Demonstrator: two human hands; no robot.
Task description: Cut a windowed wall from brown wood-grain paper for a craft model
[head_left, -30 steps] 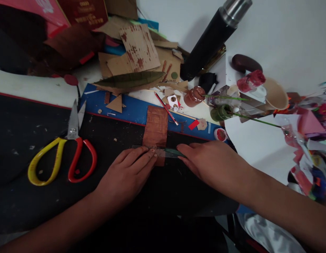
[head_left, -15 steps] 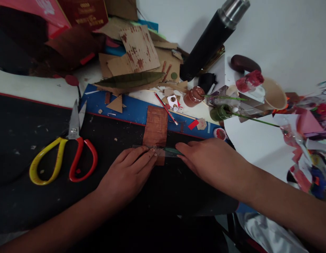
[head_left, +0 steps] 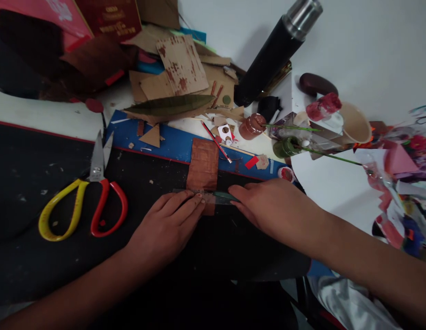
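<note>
A strip of brown painted card (head_left: 203, 162) lies upright in view on the black mat. Across its lower part runs a clear ruler (head_left: 210, 198), with a short piece of the card showing below it. My left hand (head_left: 173, 217) rests on the ruler's left part, fingers extended and lying flat. My right hand (head_left: 268, 201) is closed around a slim green tool (head_left: 224, 196) that points left over the ruler; its tip is too small to make out. Scissors (head_left: 96, 172) with one yellow and one red handle lie partly open, left of my left hand.
Behind the mat are cardboard pieces (head_left: 183, 64), a red pencil (head_left: 216, 142), a brown paint jar (head_left: 252, 126) and a green jar (head_left: 286, 147) with a brush. A black flask (head_left: 273, 57) stands at the back. White paper (head_left: 323, 183) lies beyond my right forearm.
</note>
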